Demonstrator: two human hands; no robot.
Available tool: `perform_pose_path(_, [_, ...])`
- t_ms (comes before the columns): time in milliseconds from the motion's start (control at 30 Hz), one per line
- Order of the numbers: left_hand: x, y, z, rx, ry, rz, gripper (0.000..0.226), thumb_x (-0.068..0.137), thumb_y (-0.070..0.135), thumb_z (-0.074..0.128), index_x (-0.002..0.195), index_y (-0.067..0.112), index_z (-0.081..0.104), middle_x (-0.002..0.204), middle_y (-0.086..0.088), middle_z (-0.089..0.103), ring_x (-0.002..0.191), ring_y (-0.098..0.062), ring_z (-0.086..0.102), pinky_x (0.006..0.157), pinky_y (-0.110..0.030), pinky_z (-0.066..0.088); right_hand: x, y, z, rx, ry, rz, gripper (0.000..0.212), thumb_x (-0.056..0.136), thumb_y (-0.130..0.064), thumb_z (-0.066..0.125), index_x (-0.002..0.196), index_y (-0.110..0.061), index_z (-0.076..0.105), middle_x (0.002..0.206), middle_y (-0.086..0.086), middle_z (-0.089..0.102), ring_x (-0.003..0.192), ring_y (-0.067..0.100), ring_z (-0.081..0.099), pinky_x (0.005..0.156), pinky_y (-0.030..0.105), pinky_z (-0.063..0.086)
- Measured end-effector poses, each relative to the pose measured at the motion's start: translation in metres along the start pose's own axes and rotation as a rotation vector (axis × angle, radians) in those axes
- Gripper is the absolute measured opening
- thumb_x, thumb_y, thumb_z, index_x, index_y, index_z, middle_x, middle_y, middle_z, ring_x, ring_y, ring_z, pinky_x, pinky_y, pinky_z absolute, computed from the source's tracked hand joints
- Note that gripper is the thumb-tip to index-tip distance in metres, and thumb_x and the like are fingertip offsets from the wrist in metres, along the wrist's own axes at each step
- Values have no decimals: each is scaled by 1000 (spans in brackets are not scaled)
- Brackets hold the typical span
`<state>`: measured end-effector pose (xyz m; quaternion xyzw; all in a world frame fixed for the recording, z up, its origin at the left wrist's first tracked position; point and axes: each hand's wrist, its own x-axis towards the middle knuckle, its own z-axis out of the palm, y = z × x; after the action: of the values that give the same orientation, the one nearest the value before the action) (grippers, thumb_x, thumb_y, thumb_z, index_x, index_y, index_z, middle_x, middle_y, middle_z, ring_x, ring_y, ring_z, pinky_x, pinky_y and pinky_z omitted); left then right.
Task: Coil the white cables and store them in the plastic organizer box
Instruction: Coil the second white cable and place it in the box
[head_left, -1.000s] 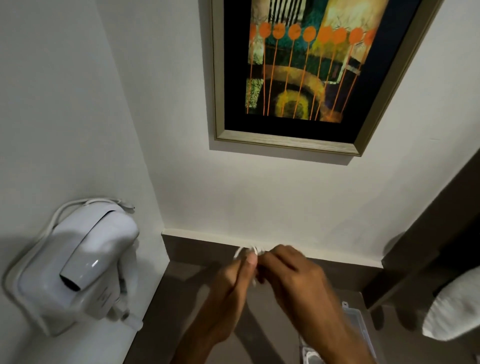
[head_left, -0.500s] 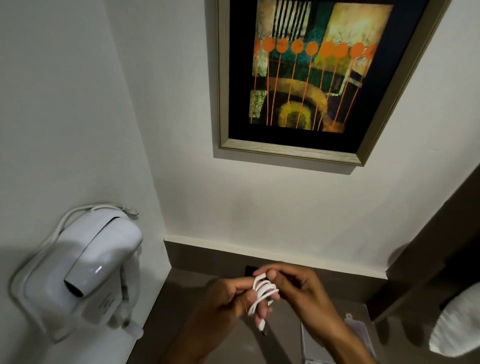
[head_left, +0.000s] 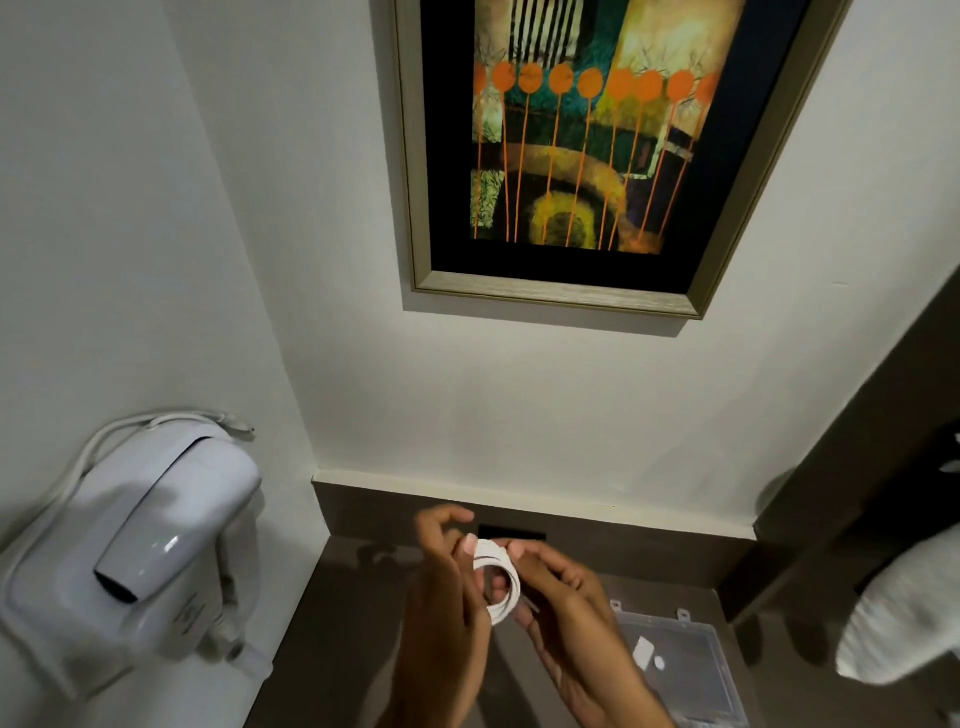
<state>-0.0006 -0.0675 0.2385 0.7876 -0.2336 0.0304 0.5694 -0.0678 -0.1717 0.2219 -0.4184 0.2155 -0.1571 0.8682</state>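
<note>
Nowhere can I read any writing: a faint mark on the base of the dryer (head_left: 130, 551) is too blurred to make out, and the box (head_left: 696, 670) shows no label I can tell.

Both hands are raised over the dark brown surface (head_left: 332, 639), just left of the box. A white cable (head_left: 498, 582), wound into a small ring of several loops, sits between them. My view has the left hand (head_left: 447, 597) pinching the ring's left side with thumb and fingers, while the right hand (head_left: 561, 597) holds its right side, fingers curled round the loops.

That clear box lies flat on the surface, right of the hands, with two small white pieces inside it.

Well left of the box, the white dryer hangs on the side wall, its cord looped over the top. Above the box, on the white back wall, hangs a framed picture (head_left: 571, 156) with orange dots on thin stems. Right of the box, a white towel (head_left: 904, 613) shows at the edge.
</note>
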Motion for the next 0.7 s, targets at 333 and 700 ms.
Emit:
perform_pose_path(333, [6, -11, 7, 226, -68, 44, 46, 90, 11, 70, 80, 47, 42, 71, 22, 52, 61, 9, 59, 53, -16, 59, -4, 7, -5, -95, -46, 47, 31, 101, -27, 62, 104, -6, 84, 110, 20, 82, 101, 28, 80, 87, 29, 65])
perform_pose_path(700, [6, -20, 7, -31, -234, 65, 18, 102, 40, 46, 105, 33, 62, 87, 16, 74, 82, -1, 71, 64, -6, 53, -6, 13, -23, -213, 81, -95, 34, 78, -26, 88, 103, -4, 81, 83, 13, 82, 61, 6, 63, 58, 20, 44])
